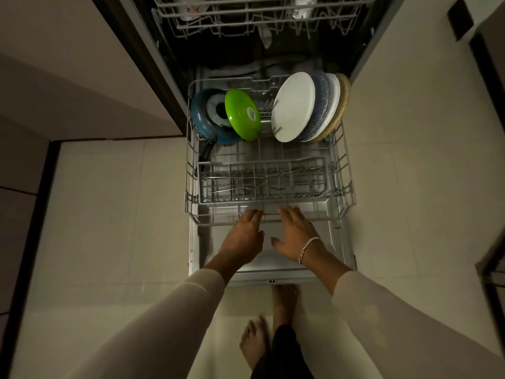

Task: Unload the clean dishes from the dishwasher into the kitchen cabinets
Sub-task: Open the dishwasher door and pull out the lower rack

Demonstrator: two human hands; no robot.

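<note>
Dim kitchen: left hand [243, 236] and right hand [296, 236], fingers outstretched, are seemingly sliding the lower rack [213, 221]; white plate [293, 105] needs gripping next.

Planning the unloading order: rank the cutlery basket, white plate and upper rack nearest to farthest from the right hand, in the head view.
1. cutlery basket, just ahead of the right hand
2. white plate, rear right
3. upper rack, farthest back

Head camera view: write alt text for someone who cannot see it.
A person's left hand and right hand reach to the front rim of a pulled-out dishwasher rack above the open door. The rack holds a blue pan, a green lid, a row of plates on edge and a cutlery basket with a few utensils.
</note>
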